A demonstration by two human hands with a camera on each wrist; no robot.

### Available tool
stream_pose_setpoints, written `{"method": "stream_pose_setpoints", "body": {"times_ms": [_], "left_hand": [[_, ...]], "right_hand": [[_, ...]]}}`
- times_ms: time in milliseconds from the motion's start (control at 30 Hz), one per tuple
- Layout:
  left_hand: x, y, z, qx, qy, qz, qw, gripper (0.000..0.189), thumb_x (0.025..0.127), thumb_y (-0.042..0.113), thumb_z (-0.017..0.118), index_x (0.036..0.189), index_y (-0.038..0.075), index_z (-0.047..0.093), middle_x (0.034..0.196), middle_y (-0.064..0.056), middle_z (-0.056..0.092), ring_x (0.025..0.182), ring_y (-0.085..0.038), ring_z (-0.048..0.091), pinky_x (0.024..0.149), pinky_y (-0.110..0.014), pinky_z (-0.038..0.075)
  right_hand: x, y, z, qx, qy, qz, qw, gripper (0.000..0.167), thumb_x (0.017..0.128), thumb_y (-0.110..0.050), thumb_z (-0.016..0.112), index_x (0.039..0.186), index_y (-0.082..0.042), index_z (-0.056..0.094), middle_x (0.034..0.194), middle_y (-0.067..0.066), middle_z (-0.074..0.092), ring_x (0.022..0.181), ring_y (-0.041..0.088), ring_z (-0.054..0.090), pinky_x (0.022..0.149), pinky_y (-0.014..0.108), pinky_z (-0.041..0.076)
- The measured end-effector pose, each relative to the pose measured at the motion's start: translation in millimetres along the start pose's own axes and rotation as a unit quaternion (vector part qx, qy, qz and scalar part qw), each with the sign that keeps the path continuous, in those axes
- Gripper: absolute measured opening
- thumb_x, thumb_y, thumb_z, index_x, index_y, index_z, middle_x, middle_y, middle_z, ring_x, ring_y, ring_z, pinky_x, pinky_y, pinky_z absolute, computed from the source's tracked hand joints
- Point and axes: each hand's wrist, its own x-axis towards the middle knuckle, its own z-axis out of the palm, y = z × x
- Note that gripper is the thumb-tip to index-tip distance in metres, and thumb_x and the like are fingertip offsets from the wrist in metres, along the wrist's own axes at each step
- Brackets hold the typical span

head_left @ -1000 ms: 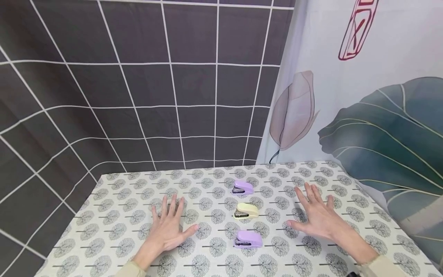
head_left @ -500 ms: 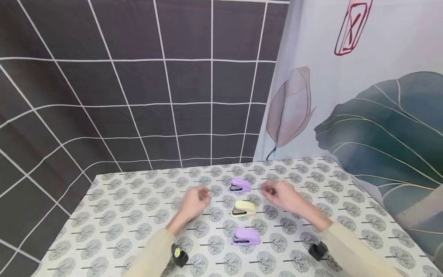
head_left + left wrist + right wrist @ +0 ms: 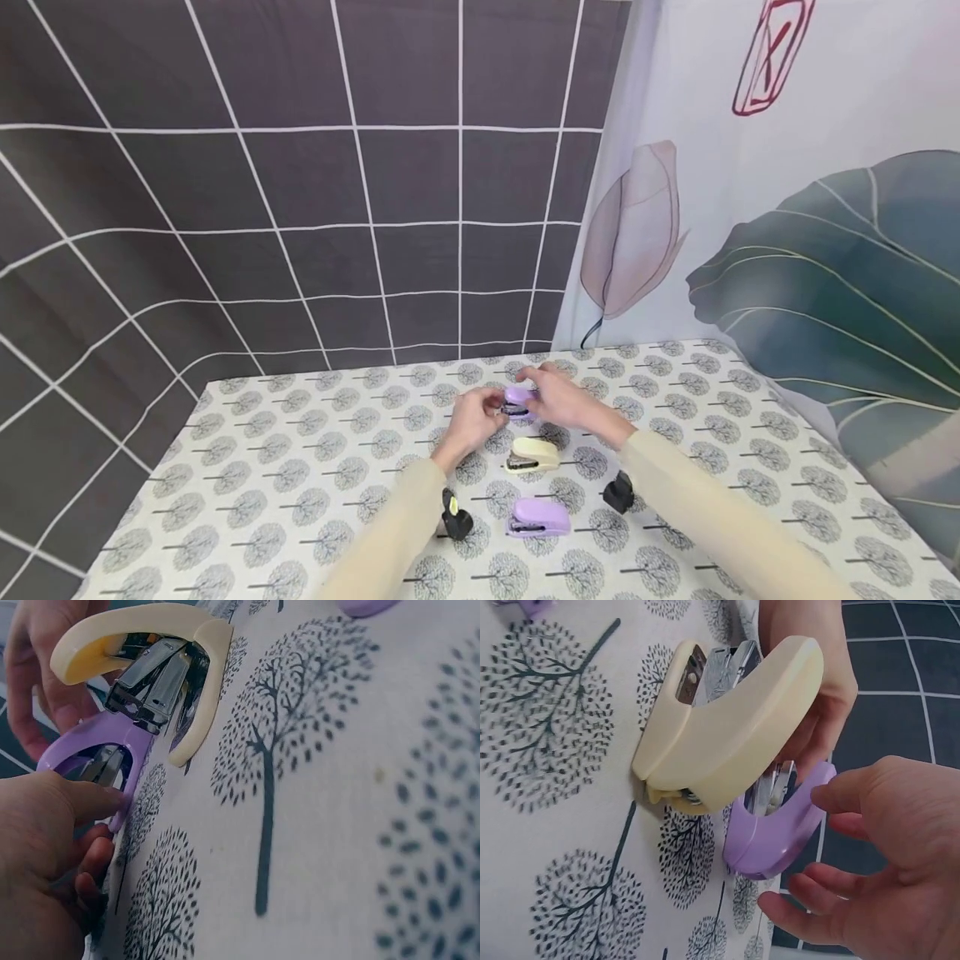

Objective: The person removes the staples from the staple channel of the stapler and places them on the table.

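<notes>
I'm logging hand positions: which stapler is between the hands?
The far purple stapler; the cream stapler and near purple stapler sit nearer in the head view, untouched.

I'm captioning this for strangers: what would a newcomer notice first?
Probably the bare left hand and bare right hand at either end of the farthest lavender plastic stapler. Nearer the person lie a cream plastic stapler and a second lavender plastic stapler on white tree-print cloth.

A table (image 3: 225,533) spreads under a pale cloth (image 3: 315,462) — printed all over with rows of grey trees (image 3: 197,546). Three small staplers rest on it in a line, spaced apart: a near purple stapler (image 3: 542,517), a cream stapler (image 3: 534,453) in the middle — and a far purple stapler (image 3: 519,395) towards the back edge.
</notes>
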Motion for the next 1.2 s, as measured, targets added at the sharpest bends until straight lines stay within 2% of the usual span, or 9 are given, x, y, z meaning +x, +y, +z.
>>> {"method": "stream_pose_setpoints", "body": {"times_ms": [133, 233, 433, 567, 733, 833, 1000, 1200], "left_hand": [[4.5, -1.1, 3.7, 0.005, 0.014, -0.005, 0.9999, 0.034, 0.075, -0.003, 0.08, 0.108, -0.002, 0.071, 0.091, -0.007, 0.07, 0.072, -0.013, 0.059, 0.067, -0.026, 0.051], [4.9, 0.4, 3.3, 0.01, 0.018, -0.016, 0.9997, 0.028, 0.075, -0.002, 0.08, 0.102, 0.0, 0.073, 0.088, -0.005, 0.069, 0.071, -0.012, 0.056, 0.065, -0.025, 0.049], [6.6, 2.5, 4.4, 0.02, 0.016, -0.016, 0.9995, 0.02, 0.076, 0.0, 0.081, 0.095, 0.004, 0.075, 0.086, -0.001, 0.067, 0.071, -0.01, 0.055, 0.066, -0.026, 0.048], [7.7, 3.5, 5.3, 0.032, 0.016, -0.017, 0.9992, 0.019, 0.077, 0.003, 0.082, 0.094, 0.006, 0.075, 0.084, 0.001, 0.066, 0.07, -0.009, 0.054, 0.067, -0.026, 0.048], [9.3, 2.3, 7.5, 0.044, 0.012, -0.014, 0.9989, 0.02, 0.077, 0.005, 0.083, 0.095, 0.005, 0.075, 0.087, -0.002, 0.069, 0.07, -0.01, 0.058, 0.069, -0.027, 0.049], [8.4, 3.9, 7.2, 0.048, 0.01, -0.009, 0.9988, 0.02, 0.077, 0.005, 0.082, 0.095, 0.005, 0.075, 0.088, -0.003, 0.07, 0.071, -0.01, 0.059, 0.07, -0.028, 0.05], [6.2, 6.1, 5.0, 0.047, 0.014, 0.01, 0.9988, 0.019, 0.076, 0.004, 0.081, 0.094, 0.003, 0.074, 0.089, -0.004, 0.07, 0.068, -0.008, 0.058, 0.068, -0.027, 0.05], [5.3, 1.1, 5.1, 0.048, 0.017, -0.01, 0.9987, 0.02, 0.076, 0.004, 0.083, 0.094, 0.004, 0.075, 0.092, -0.004, 0.071, 0.067, -0.009, 0.059, 0.067, -0.027, 0.05]], "right_hand": [[8.6, -2, 2, -0.007, -0.017, -0.004, 0.9998, 0.042, 0.085, 0.001, 0.071, 0.125, 0.001, 0.06, 0.103, 0.019, 0.058, 0.089, 0.027, 0.055, 0.075, 0.045, 0.053], [13.1, -3, 3, -0.007, -0.029, -0.01, 0.9995, 0.036, 0.085, -0.001, 0.071, 0.12, -0.002, 0.062, 0.097, 0.016, 0.059, 0.085, 0.026, 0.055, 0.072, 0.04, 0.052], [18.4, -4, 3, 0.004, -0.036, -0.006, 0.9993, 0.022, 0.088, -0.011, 0.075, 0.106, -0.004, 0.066, 0.083, 0.007, 0.064, 0.071, 0.019, 0.058, 0.062, 0.03, 0.051], [19.9, -4, 3, 0.013, -0.035, 0.007, 0.9993, 0.017, 0.091, -0.016, 0.074, 0.1, -0.004, 0.066, 0.078, 0.004, 0.064, 0.063, 0.015, 0.057, 0.059, 0.028, 0.05], [19.9, -5, 4, 0.0, -0.035, 0.025, 0.9991, 0.015, 0.091, -0.014, 0.072, 0.1, -0.005, 0.065, 0.075, 0.002, 0.061, 0.059, 0.014, 0.056, 0.056, 0.028, 0.05], [18.8, -5, 4, -0.009, -0.032, 0.022, 0.9992, 0.014, 0.09, -0.014, 0.072, 0.098, -0.005, 0.064, 0.072, 0.0, 0.059, 0.057, 0.013, 0.055, 0.054, 0.027, 0.048], [15.8, -3, 2, 0.027, -0.032, 0.03, 0.9987, 0.012, 0.091, -0.009, 0.068, 0.101, -0.004, 0.063, 0.076, 0.003, 0.06, 0.06, 0.014, 0.056, 0.055, 0.027, 0.049], [12.3, 4, -1, 0.084, -0.029, 0.042, 0.9952, 0.013, 0.093, -0.006, 0.064, 0.105, -0.004, 0.061, 0.082, 0.006, 0.061, 0.062, 0.016, 0.057, 0.056, 0.028, 0.051]]}}
